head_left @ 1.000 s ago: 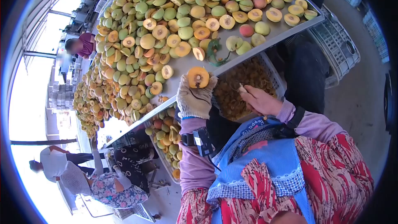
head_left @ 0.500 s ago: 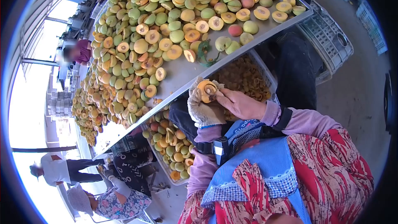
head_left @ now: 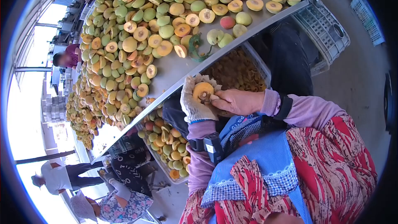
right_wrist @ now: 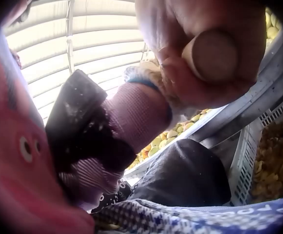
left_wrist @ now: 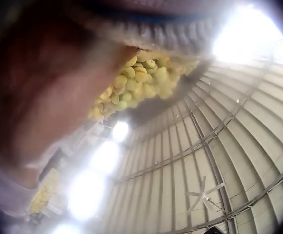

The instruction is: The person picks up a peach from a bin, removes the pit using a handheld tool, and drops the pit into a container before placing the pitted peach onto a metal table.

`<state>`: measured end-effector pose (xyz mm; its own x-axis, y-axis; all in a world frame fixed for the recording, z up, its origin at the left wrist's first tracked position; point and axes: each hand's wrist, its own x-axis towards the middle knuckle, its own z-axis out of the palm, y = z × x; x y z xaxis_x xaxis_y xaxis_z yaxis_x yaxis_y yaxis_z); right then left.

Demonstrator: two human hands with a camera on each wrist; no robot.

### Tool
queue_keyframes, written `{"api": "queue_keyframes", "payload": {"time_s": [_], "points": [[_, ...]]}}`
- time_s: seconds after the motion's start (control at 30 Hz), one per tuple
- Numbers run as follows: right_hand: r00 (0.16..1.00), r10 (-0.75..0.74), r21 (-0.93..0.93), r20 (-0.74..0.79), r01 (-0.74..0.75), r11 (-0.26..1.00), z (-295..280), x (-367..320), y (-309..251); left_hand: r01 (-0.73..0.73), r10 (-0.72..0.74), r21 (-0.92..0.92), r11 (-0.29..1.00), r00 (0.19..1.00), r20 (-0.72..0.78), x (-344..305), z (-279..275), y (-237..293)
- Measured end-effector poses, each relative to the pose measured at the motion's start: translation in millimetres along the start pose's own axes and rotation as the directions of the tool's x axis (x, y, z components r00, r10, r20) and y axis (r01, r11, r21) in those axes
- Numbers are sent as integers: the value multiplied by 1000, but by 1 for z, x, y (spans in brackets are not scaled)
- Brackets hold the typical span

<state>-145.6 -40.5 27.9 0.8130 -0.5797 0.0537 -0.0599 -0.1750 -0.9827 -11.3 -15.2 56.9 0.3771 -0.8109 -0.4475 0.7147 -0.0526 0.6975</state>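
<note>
My left hand, in a pale knitted glove, cups a halved orange apricot with its cut face and stone turned up. Bare-fingered, my right hand grips a short tool whose round handle end pokes out of the fist in the right wrist view. The tool's working tip meets the apricot around its stone and is mostly hidden by fingers and fruit. Both hands come together between the sloping table and my apron. In the left wrist view, the right hand looms large and blurred.
Many halved apricots cover the metal table, with a green leaf near its edge. Below stand a crate of brownish scraps and a crate of apricots. An upturned plastic crate is at right; other people work at lower left.
The right hand has moved left with its tool from over the scrap crate to the apricot. The left hand has drawn slightly back from the table edge, still holding the apricot.
</note>
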Motion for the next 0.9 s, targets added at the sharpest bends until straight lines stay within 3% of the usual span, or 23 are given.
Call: {"api": "queue_keyframes", "payload": {"time_s": [0.03,0.1,0.13,0.2,0.23,0.27,0.33,0.37,0.4,0.43,0.5,0.57,0.63,0.67,0.7,0.73,0.77,0.83,0.87,0.9], "points": [[1000,5,2,0,-5,1000,-1,0,-1,5,-5,0,1000,1000,-3,1,0,0],[973,193,112,127,-207,972,-6,-1,-6,0,2,48,999,999,-44,2,0,-1],[972,197,113,128,-212,971,-8,-2,-10,-98,98,24,995,995,22,-9,9,-1],[941,296,165,166,-322,932,-10,-3,-19,-166,166,90,982,986,5,-7,1,-7],[940,300,167,163,-326,930,-4,-2,-11,-233,237,155,960,971,-9,-5,-1,-10],[961,254,153,106,-268,951,5,0,1,-178,216,210,961,960,-178,-3,8,-10],[977,206,141,55,-212,967,10,-2,8,-150,194,225,963,962,-191,2,5,-13],[899,372,291,232,-429,855,1,-2,-2,-129,178,242,962,964,-196,5,4,-13],[769,477,384,424,-630,674,-5,-3,-9,-155,214,300,941,960,-178,7,1,-15],[771,479,388,420,-629,673,-8,-3,-13,-152,211,302,941,962,-174,10,-4,-16],[665,569,388,485,-746,541,-12,-2,-16,-201,202,363,910,979,36,16,-15,-17],[649,545,404,531,-759,510,-15,-2,-10,-225,206,393,892,974,89,20,-22,-19],[631,517,415,578,-774,479,-16,-2,-4,-494,392,510,704,869,301,24,-30,-25],[622,496,425,605,-780,459,-16,-3,-2,-547,388,506,667,835,391,24,-32,-23],[612,474,435,633,-787,437,-17,-3,0,-547,389,508,666,835,389,24,-33,-22],[611,471,434,636,-788,437,-18,-3,3,-311,213,394,865,938,274,20,-28,-17],[602,448,422,661,-792,440,-20,-3,5,-46,1,233,972,982,189,17,-24,-14],[592,420,412,687,-794,446,-22,-6,6,-56,14,271,961,988,155,13,-23,-15],[587,399,415,705,-797,439,-23,-8,5,-413,260,419,809,890,375,13,-24,-16],[578,379,416,723,-801,430,-25,-12,5,-716,406,453,532,684,606,12,-25,-18]]}}
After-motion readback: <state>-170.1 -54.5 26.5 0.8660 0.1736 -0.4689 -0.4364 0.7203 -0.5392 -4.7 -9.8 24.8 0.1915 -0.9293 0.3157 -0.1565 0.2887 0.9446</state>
